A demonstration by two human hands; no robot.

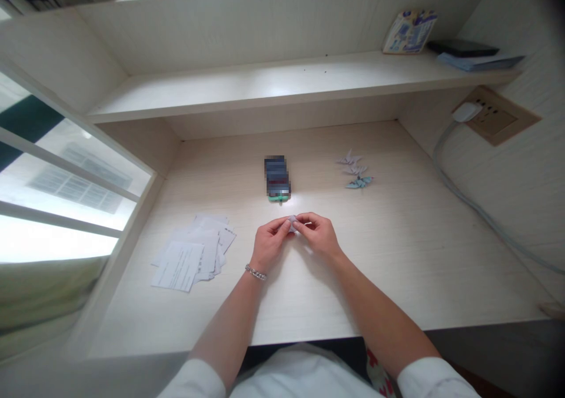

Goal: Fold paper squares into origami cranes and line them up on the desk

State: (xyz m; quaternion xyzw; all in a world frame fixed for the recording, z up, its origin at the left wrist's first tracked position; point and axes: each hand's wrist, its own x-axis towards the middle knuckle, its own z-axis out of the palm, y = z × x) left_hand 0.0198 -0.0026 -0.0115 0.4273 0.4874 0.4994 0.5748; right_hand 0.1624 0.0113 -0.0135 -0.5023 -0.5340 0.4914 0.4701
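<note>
Between my two hands is a small folded piece of pale paper [292,224], mostly covered by the fingers. My left hand [270,240] pinches its left side with thumb and forefinger; a chain bracelet [256,272] circles that wrist. On the other side, my right hand [318,233] pinches the paper too, its thumb close to the left thumb. Several folded paper cranes lie to the right beyond the hands: pale ones [354,169] and a blue patterned one [359,182]. To the left is a loose pile of printed paper sheets [179,267].
A phone-like dark object [277,176], blurred out, with a green edge, lies beyond my hands. A shelf [247,86] runs across the back, bearing a small box [408,32] and a dark flat item [463,47]. At right, a grey cable [468,204] hangs from a wall socket [497,115].
</note>
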